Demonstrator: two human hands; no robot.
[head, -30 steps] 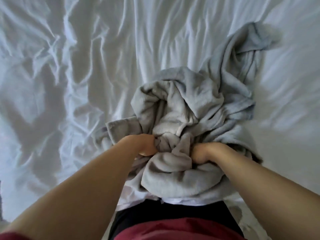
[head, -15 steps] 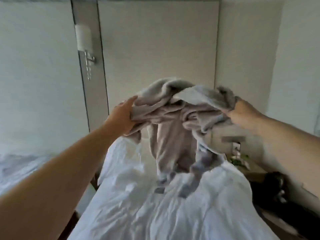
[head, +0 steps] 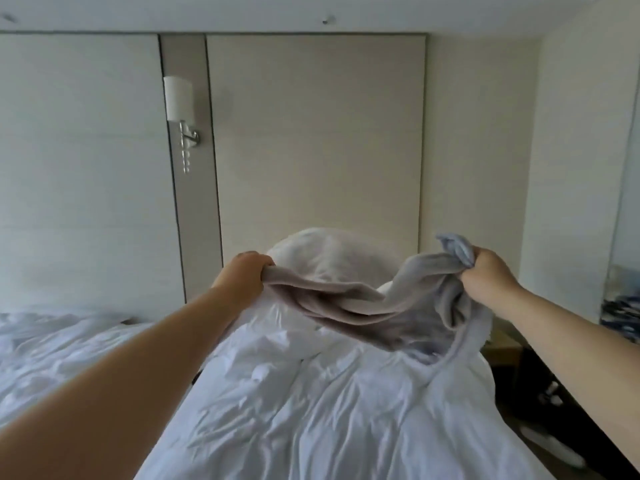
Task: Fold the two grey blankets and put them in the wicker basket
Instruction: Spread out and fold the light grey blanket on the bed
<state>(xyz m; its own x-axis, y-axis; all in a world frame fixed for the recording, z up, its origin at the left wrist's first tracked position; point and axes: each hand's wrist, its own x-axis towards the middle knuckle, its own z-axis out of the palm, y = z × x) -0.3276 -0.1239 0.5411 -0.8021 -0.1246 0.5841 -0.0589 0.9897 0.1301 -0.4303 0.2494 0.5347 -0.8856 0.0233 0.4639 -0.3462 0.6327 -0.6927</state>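
Observation:
A grey blanket (head: 398,306) hangs stretched between my two hands above the white bed (head: 311,410). My left hand (head: 244,273) grips one bunched edge at the left. My right hand (head: 485,271) grips the other bunched edge at the right, a little higher. The middle of the blanket sags and its lower right part trails down onto the sheets. A second grey blanket and the wicker basket are not in view.
A white pillow (head: 322,251) leans on the headboard wall behind the blanket. A second white bed (head: 52,348) lies at the left. A wall lamp (head: 178,109) hangs upper left. Dark furniture and floor items (head: 554,393) sit at the right.
I lifted the blanket off the bed with both hands, then spread my hands apart and lowered them, so the bunched blanket now stretches out between them. The camera tilted up to the wall.

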